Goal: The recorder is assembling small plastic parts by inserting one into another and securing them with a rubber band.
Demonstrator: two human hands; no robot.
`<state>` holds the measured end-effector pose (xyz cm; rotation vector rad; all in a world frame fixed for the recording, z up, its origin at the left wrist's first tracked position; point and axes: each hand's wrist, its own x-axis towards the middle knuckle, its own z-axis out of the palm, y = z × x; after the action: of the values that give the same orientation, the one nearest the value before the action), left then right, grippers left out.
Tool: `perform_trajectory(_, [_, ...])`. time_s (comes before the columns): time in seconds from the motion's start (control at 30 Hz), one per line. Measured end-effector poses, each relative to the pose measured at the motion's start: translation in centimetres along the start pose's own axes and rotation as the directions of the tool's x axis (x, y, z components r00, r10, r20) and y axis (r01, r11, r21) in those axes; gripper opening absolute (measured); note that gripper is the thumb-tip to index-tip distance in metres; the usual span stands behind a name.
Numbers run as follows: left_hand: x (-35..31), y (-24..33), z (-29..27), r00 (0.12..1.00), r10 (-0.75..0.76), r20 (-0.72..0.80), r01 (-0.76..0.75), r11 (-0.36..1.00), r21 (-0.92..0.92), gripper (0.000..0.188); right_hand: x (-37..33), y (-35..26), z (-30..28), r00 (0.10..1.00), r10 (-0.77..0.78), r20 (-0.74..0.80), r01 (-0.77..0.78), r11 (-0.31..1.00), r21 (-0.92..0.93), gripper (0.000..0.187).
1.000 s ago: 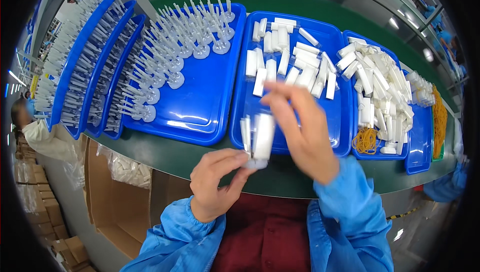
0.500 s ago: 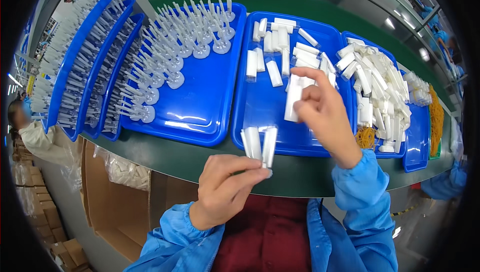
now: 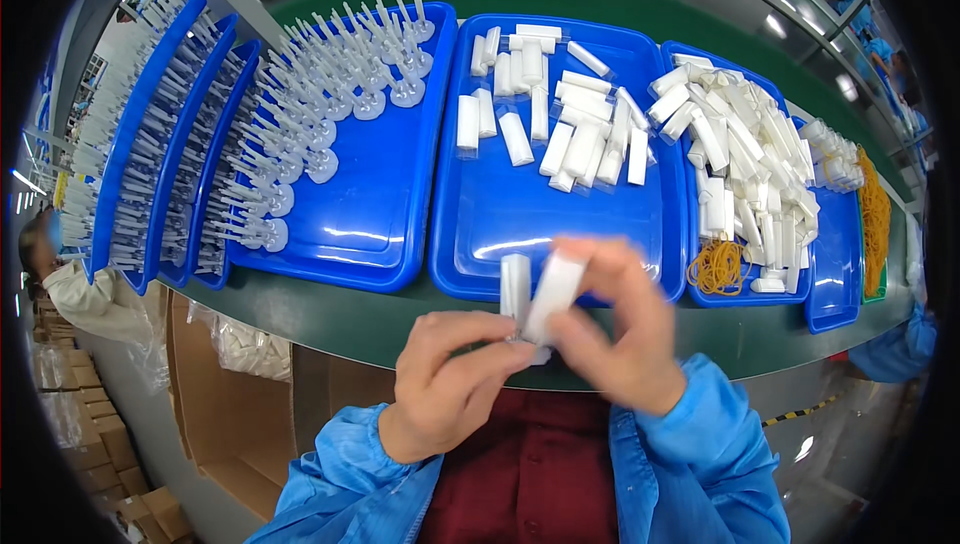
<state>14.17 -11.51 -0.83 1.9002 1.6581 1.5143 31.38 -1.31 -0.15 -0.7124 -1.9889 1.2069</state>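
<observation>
Two white pieces, an upright strip (image 3: 514,289) and a tilted block (image 3: 557,296), stood close together above the near edge of the green tabletop (image 3: 330,312). The left hand (image 3: 440,379) was closed at the fingertips, pinching the small assembly from which the strip rose; a bit of its clear base (image 3: 541,355) showed beside the thumb. The right hand (image 3: 630,329), blurred, gripped the block between thumb and fingers, its lower end by the left fingertips; whether it touched the base could not be told. Just beyond lay a blue middle tray (image 3: 600,219) with loose white blocks (image 3: 515,139) toward its far side. To its left, a blue tray (image 3: 370,189) held rows of clear stemmed pieces (image 3: 365,104), with tilted, loaded trays (image 3: 150,149) next to it. To the right, another blue tray (image 3: 745,297) carried heaped white pieces (image 3: 755,154) and a tangle of yellowish bands (image 3: 718,269).
</observation>
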Motion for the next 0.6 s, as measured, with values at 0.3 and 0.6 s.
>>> perform_trajectory(0.3, [0.2,-1.3,-0.2,0.997,0.040,-0.065,-0.045,0.997,-0.069,0.040,-0.2,-0.2,2.6,0.991,0.023,-0.130,0.027,0.929,0.370,0.057])
perform_trajectory(0.6, [-0.4,-1.9,0.0,0.989,0.031,-0.143,-0.017,0.995,0.101,0.029,12.6,5.4,1.7,0.948,-0.317,0.027,0.193,0.505,-0.841,0.019])
